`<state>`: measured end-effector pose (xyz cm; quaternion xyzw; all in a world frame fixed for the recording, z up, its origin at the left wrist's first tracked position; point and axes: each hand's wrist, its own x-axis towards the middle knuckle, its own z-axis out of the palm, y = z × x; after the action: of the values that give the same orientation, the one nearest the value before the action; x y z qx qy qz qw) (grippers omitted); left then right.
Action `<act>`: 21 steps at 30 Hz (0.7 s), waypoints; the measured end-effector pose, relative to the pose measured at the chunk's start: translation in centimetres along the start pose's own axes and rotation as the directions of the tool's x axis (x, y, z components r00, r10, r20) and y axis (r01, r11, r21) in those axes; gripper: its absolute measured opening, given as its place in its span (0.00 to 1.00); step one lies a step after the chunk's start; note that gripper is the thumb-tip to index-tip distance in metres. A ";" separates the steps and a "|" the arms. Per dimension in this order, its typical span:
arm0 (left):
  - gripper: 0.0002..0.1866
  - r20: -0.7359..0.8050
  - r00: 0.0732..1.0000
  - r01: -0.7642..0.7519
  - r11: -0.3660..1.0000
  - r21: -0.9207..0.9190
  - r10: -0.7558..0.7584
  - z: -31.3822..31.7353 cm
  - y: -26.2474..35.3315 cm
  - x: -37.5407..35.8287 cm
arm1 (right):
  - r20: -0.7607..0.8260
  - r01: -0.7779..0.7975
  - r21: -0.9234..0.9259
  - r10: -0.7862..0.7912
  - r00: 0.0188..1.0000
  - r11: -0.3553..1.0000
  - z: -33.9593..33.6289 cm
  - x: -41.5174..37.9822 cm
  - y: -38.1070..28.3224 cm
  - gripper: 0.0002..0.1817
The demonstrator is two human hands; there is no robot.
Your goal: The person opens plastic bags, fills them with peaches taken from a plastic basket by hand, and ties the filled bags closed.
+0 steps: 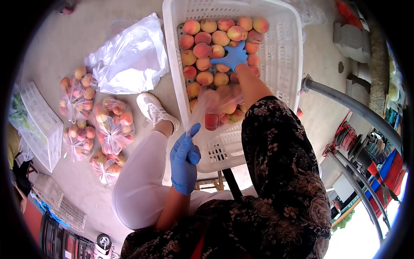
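Note:
A large white plastic crate (280,56) holds many red and yellow peaches (202,50). My right hand (235,56), in a blue glove, reaches into the crate with its fingers spread over the peaches. My left hand (185,157), also gloved in blue, is closed at the crate's near left corner, pinching the edge of a clear plastic bag (207,105). That bag stretches over the near part of the crate, with some peaches in or under it; which of the two I cannot tell.
Several tied bags of peaches (114,125) lie on the floor at the left, near a stack of clear plastic bags (129,56) and a white crate (41,125). A grey metal bar (353,101) runs along the right. My white shoe (153,108) is beside the crate.

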<state>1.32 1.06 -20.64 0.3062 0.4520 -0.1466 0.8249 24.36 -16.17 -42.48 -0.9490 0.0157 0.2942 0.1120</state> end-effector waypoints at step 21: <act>0.25 0.102 0.990 -0.106 0.992 0.068 0.099 2.3 -2.1 -0.5 | 0.296 0.124 0.817 -0.594 0.748 0.563 -2.0 -22.7 4.7 0.40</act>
<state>1.46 -2.05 -20.10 0.3514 0.3888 -0.1355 0.8408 6.29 -22.05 -29.07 -0.6684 -0.0994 0.4843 0.5557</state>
